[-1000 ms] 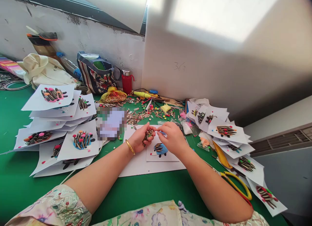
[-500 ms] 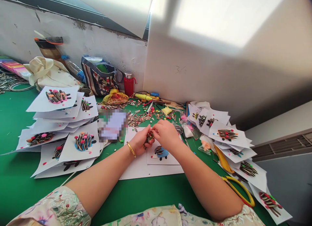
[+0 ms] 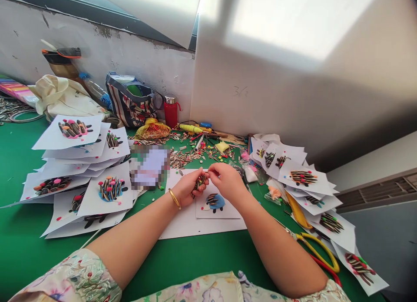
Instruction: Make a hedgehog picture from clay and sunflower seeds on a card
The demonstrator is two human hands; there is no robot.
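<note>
My left hand (image 3: 190, 189), with a gold bangle at the wrist, is closed around several striped sunflower seeds (image 3: 199, 187). Just right of it, my right hand (image 3: 224, 180) pinches thumb and fingertips together near the left fingertips; what lies in that pinch is too small to make out. Below both hands is a small white card (image 3: 203, 212) with a blue hedgehog shape (image 3: 219, 201), dark seeds stuck on its back, black feet and a red nose. The card rests on a larger white sheet (image 3: 182, 230).
Decorated cards are stacked at left (image 3: 110, 206) and right (image 3: 325, 187). Yellow-handled scissors (image 3: 335, 258) lie at the right. Behind the hands are loose seeds (image 3: 182, 159), a blurred-out object (image 3: 150, 167), a red bottle (image 3: 170, 113) and a striped bag (image 3: 120, 106).
My right hand has drawn slightly right, away from the left fingertips, and more of the blue hedgehog shows. My left hand still holds the seeds.
</note>
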